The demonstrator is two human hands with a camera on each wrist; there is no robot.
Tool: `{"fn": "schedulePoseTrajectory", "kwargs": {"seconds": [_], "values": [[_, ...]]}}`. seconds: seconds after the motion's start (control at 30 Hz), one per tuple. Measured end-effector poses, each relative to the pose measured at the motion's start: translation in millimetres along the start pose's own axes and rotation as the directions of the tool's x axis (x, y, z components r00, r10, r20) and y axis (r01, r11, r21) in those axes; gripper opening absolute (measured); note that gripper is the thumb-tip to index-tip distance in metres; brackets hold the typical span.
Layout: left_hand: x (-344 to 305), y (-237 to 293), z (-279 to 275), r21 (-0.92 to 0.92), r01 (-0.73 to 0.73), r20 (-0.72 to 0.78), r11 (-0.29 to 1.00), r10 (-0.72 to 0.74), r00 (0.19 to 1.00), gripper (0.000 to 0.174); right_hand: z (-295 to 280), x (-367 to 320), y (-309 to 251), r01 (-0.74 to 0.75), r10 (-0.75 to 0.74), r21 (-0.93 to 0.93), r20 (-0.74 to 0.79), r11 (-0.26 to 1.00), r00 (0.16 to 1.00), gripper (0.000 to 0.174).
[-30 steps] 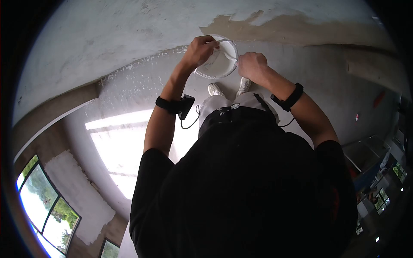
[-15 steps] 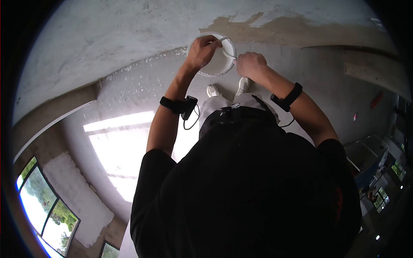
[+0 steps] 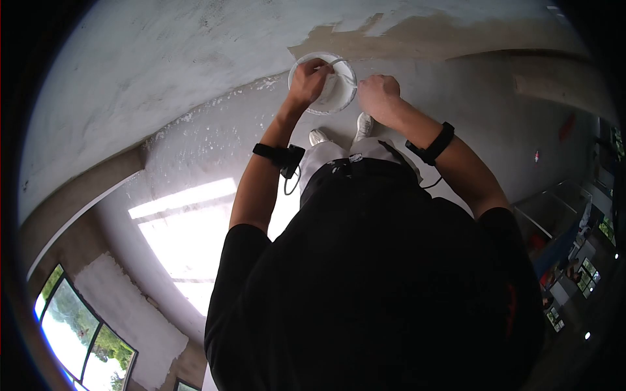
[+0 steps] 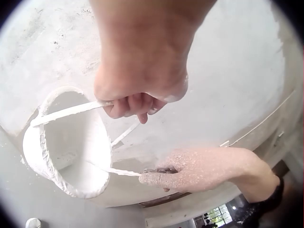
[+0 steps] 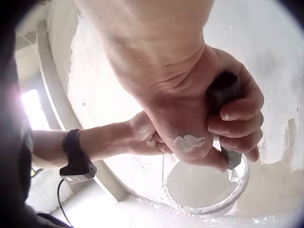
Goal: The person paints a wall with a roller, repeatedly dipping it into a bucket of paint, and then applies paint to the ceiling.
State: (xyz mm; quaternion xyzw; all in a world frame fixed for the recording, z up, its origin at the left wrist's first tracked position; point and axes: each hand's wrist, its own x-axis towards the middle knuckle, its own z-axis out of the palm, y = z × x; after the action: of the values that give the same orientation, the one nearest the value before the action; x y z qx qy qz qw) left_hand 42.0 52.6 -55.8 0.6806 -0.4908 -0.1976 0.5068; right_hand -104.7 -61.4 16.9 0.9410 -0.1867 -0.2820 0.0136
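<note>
A white-coated bucket (image 3: 321,112) hangs or stands near the wall, in front of the person's shoes; its contact with the floor cannot be told. My left hand (image 3: 309,83) has its fingers curled round the bucket's white handle (image 4: 71,113), above the opening. To the right of the rim, my right hand (image 3: 379,96) grips the dark handle (image 5: 227,95) of a tool. In the left wrist view, the tool's thin white-coated end (image 4: 124,172) reaches over the bucket's rim. Whitish material coats the bucket's inside, and white smears mark my right hand (image 5: 183,114).
The wall (image 3: 163,72) beyond the bucket has a bare brown patch (image 3: 417,39). White splatters run along the floor's edge (image 3: 186,118), with bright sunlight (image 3: 186,241) on the floor at left. A window (image 3: 85,326) is at lower left; a framed structure (image 3: 554,208) stands at right.
Against the surroundings the view has shifted slightly. The bucket and right hand appear a little farther left in the head view, and the left forearm has swung slightly right. Both grips look unchanged.
</note>
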Motion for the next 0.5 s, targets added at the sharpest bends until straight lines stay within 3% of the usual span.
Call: {"fn": "schedulePoseTrajectory", "kwargs": {"seconds": [0.07,0.2,0.27,0.3,0.33,0.37,0.5], "values": [[2.9,17.4,-6.4,-0.019,0.232,0.087,0.972,-0.230,0.969,0.018,12.7,3.9,-7.6,0.038,-0.037,-0.051,0.026,0.998,0.999,0.019],[0.8,-3.5,-2.9,-0.089,0.170,0.100,0.981,-0.161,0.982,0.020,32.8,16.1,-9.5,0.033,-0.032,0.031,-0.025,0.999,0.999,0.019],[1.6,-5.9,-1.2,0.076,-0.186,-0.008,0.980,0.187,0.982,0.024,38.4,15.7,-4.1,0.079,-0.078,0.043,-0.023,0.996,0.997,0.019],[2.4,-3.9,-4.4,0.080,-0.188,-0.010,0.979,0.190,0.982,0.024,38.7,13.8,-2.7,0.081,-0.079,0.042,-0.028,0.996,0.996,0.019],[2.6,-0.7,-7.7,-0.041,0.125,-0.044,0.991,-0.126,0.991,0.024,39.7,8.6,-1.4,0.057,-0.053,0.068,-0.058,0.996,0.997,0.021],[1.6,3.7,-11.8,-0.168,0.419,-0.041,0.892,-0.431,0.901,0.023,39.8,2.4,-1.0,0.037,-0.029,0.094,-0.087,0.995,0.996,0.023],[-4.3,-13.5,-11.0,-0.192,0.408,-0.056,0.893,-0.425,0.904,0.023,53.3,-16.3,5.1,-0.031,0.073,0.244,-0.168,0.969,0.983,0.029]]}}
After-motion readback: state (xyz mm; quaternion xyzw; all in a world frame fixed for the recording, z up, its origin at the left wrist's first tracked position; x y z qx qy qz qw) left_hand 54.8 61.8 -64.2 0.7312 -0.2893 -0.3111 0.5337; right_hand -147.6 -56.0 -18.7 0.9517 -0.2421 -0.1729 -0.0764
